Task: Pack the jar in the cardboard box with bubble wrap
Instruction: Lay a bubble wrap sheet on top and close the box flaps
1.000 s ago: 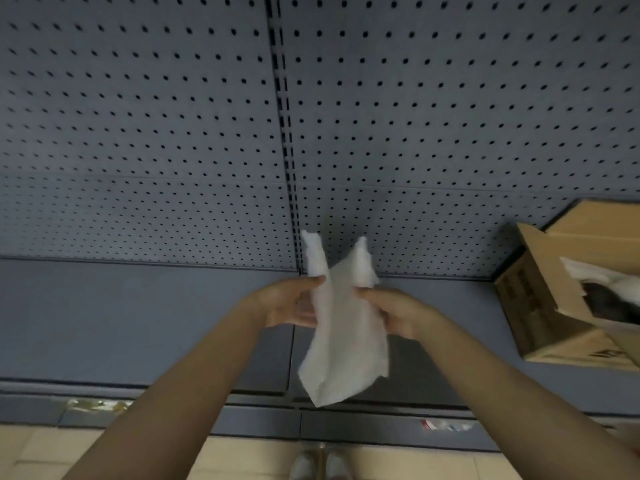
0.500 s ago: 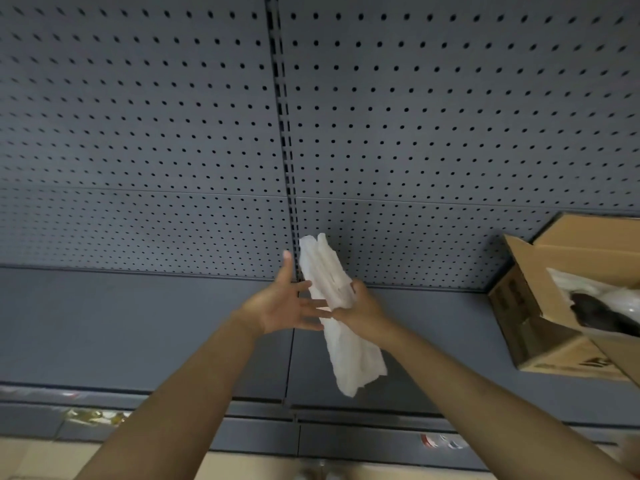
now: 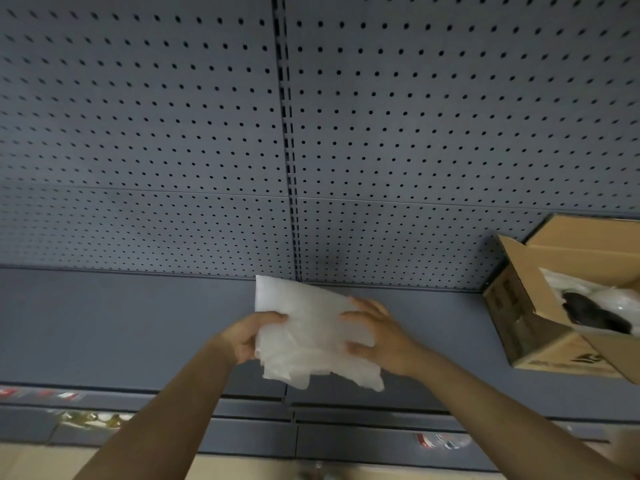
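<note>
Bubble wrap (image 3: 311,334), folded into a pad, is gripped between the left hand (image 3: 244,337) and right hand (image 3: 377,337), both grasping its edges above the shelf (image 3: 121,323). Well right of the grip, the open cardboard box (image 3: 540,327) already holds wrap and a dark-topped object, probably the jar (image 3: 592,311). Adding this pad and closing the flaps seemingly remain.

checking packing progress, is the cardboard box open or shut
Open: the cardboard box has its flaps up, with bubble wrap and something dark visible inside.
</note>
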`<state>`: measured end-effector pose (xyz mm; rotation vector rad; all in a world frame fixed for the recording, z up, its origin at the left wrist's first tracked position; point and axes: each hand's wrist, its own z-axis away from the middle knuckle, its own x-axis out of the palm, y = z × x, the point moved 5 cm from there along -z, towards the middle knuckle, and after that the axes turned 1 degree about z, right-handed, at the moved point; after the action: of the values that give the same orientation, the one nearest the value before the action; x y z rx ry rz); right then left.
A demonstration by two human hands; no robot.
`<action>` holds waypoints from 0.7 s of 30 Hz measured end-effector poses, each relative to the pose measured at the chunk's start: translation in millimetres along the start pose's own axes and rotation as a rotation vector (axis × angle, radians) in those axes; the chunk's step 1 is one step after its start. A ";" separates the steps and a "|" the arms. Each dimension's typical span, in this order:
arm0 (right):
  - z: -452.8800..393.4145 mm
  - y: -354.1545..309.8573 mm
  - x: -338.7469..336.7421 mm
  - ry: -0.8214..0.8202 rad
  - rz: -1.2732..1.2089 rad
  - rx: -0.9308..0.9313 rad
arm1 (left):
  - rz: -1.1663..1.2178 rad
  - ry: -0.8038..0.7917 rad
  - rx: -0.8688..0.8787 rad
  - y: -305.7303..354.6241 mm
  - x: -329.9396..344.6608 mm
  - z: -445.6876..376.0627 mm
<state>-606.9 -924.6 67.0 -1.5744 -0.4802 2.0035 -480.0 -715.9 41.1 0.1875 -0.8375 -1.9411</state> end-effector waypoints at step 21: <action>55.7 58.7 -54.4 0.602 -1.021 0.573 | -0.147 -0.249 0.149 38.4 20.6 2.0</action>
<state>-662.9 -1001.3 89.0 -1.1132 -0.3131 0.7449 -463.6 -743.0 71.0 0.0989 -1.1619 -2.0678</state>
